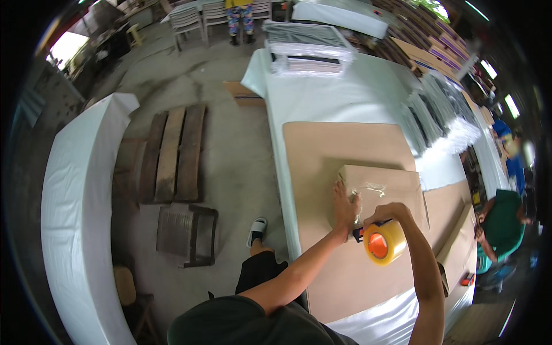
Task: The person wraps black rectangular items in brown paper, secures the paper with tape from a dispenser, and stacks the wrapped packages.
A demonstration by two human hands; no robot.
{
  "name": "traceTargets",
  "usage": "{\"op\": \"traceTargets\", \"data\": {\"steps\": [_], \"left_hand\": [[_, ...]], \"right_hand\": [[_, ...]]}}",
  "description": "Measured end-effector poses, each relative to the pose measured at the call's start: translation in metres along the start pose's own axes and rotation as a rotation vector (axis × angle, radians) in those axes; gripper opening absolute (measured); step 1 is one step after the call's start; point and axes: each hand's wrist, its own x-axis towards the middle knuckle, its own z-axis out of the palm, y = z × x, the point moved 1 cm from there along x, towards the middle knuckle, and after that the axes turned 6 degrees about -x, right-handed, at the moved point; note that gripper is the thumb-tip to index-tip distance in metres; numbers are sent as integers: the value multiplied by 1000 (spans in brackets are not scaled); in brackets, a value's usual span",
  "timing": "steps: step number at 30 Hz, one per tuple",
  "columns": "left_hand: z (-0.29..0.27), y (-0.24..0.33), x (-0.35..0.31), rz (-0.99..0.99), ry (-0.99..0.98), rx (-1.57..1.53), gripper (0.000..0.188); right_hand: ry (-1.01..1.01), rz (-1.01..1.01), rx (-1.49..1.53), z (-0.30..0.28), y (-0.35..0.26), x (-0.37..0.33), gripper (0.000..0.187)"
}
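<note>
On a large brown paper sheet [345, 276] lies a flat package [391, 181] wrapped in brown paper, with shiny clear tape on its top. My left hand [345, 208] presses against the package's left side, fingers stretched out. At the package's near edge, my right hand [390, 213] is closed around a tape dispenser [359, 234]. The dispenser carries a thick roll of clear tape [394, 240] with an orange core. Its handle is mostly hidden by my fingers.
The table [322, 95] has a pale plastic cover. Plastic-wrapped bundles stand at its far end [310, 49] and right side [440, 112]. More brown paper [454, 244] lies to the right, near a seated person in green [503, 221]. A wooden bench [172, 152] and stool [178, 230] stand left.
</note>
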Motion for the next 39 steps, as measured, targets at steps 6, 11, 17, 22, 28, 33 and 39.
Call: {"op": "traceTargets", "data": {"steps": [6,11,17,22,28,33,39], "left_hand": [[-14,7,-3,83,-38,210,78],[-21,2,22,649,-158,686,64],[-2,17,10,850,-725,693,62],[5,2,-6,999,-860,609,58],[23,11,79,1028,-902,674,54],[55,9,179,565,-1094,580,60],[151,-6,212,622,-1506,235,59]], "right_hand": [[-411,51,-117,74,-41,21,59],[-223,34,-193,115,-36,-2,51],[510,399,147,203,69,-28,66],[820,505,372,291,40,3,78],[1232,629,445,248,-17,-28,51],[1360,473,1093,213,-24,32,39],[1615,956,1328,180,40,103,44]]}}
